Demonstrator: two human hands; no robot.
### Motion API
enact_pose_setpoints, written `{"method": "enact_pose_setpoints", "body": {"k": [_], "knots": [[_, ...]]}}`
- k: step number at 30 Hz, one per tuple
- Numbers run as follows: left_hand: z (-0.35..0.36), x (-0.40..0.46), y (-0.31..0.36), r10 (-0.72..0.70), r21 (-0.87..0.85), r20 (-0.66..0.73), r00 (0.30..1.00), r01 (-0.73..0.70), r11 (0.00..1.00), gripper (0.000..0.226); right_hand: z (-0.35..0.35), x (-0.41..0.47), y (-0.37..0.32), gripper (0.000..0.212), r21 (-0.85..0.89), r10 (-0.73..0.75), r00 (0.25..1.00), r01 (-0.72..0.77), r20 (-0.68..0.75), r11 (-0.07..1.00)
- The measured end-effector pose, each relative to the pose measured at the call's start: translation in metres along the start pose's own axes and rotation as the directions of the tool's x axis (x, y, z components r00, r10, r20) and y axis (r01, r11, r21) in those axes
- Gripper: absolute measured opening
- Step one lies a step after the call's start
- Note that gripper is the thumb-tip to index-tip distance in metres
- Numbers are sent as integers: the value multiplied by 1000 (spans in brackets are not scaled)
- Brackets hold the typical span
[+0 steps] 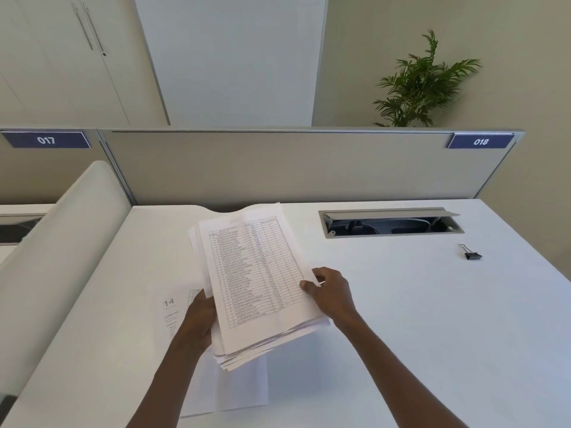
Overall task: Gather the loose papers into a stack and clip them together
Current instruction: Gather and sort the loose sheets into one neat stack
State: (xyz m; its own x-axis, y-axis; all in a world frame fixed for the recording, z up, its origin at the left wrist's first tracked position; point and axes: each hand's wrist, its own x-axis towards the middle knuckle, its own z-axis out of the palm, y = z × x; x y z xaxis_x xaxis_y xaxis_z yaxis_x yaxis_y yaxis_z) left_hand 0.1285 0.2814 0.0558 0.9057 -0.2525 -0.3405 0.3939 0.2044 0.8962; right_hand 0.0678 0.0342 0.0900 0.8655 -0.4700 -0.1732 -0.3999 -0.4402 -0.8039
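We are holding the stack of papers [259, 282] just above the white bench [401, 304], tilted so its printed table is facing us. Our left hand [197, 322] is gripping the stack's left edge, fingers hidden beneath the sheets, thumb side showing at the margin. Our right hand [329, 291] is pinching the right edge, thumb lying on top of the top sheet, fingers curled behind. The sheets are fanning out unevenly at the near end. More loose sheets [234, 384] are lying flat on the bench under the stack, one [173, 310] showing a "14" at the left. The black binder clip [472, 254] is sitting well apart to the right, beyond our right hand, near the open cable tray [391, 223] set into the bench.
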Motion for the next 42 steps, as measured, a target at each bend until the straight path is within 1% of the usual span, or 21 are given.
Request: {"method": "enact_pose_setpoints", "body": {"k": [3,5,9,11,12,14,16,20,21,23,25,26,28,30,31,32,34,36,38,40,42], "knots": [[-2,0,1,1,-52,50,999,2,999,20,8,-2,2,49,45,24,999,-26,46,999],[-4,0,2,9,-51,79,997,-4,999,23,12,-3,1,43,116,31,997,-39,68,993],[-8,5,1,-73,-100,39,997,77,992,49,19,-7,0,34,156,18,999,-26,50,987],[-14,10,0,-128,-179,75,989,140,974,71,23,-8,1,33,167,16,999,-21,34,986],[-15,11,1,-142,-202,104,984,161,966,74,25,-7,2,32,175,4,1000,-10,30,985],[-15,9,3,-130,-174,116,985,150,973,56,27,-5,3,32,188,-6,1000,1,29,982],[-14,8,2,-58,-105,77,995,66,992,35,27,-3,4,32,219,-15,998,2,57,976],[-22,8,3,4,-76,4,1000,-4,997,29,28,-1,4,14,319,69,990,-106,124,942],[-25,9,3,8,-80,-9,1000,-8,997,28,30,-1,5,23,347,131,981,-173,140,922],[-31,11,5,4,-106,-23,1000,-7,994,27,32,-3,8,38,482,261,939,-340,225,807],[-38,15,5,-6,-125,-28,1000,2,992,30,38,-7,15,37,609,312,900,-436,305,662],[-42,16,6,-3,-137,-29,1000,-1,991,31,45,-8,19,32,608,318,897,-442,307,659],[-47,18,8,9,-169,-40,999,-16,986,33,61,-14,27,26,425,257,928,-354,269,833],[-52,20,9,15,-184,-36,999,-21,983,35,82,-21,35,18,54,69,965,-85,253,995],[-53,21,11,17,-183,-39,999,-23,983,35,93,-25,37,19,-121,-55,952,95,300,988],[-55,22,10,9,-181,-46,999,-17,983,33,104,-30,39,33,-241,-164,914,265,371,934],[-55,22,11,0,-174,-57,998,-10,985,32,123,-37,42,52,-293,-377,773,568,510,769],[-56,22,11,-6,-165,-49,999,-2,986,33,144,-39,46,57,-309,-498,637,746,588,590],[-57,21,12,-12,-159,-53,999,3,987,33,156,-39,46,62,-363,-437,587,789,682,495],[-56,19,14,-6,-154,-53,999,-2,988,32,155,-40,45,63,-400,-334,581,784,742,474],[-55,17,16,12,-155,-60,998,-22,988,30,153,-38,48,62,-403,-340,568,799,750,446]]}}
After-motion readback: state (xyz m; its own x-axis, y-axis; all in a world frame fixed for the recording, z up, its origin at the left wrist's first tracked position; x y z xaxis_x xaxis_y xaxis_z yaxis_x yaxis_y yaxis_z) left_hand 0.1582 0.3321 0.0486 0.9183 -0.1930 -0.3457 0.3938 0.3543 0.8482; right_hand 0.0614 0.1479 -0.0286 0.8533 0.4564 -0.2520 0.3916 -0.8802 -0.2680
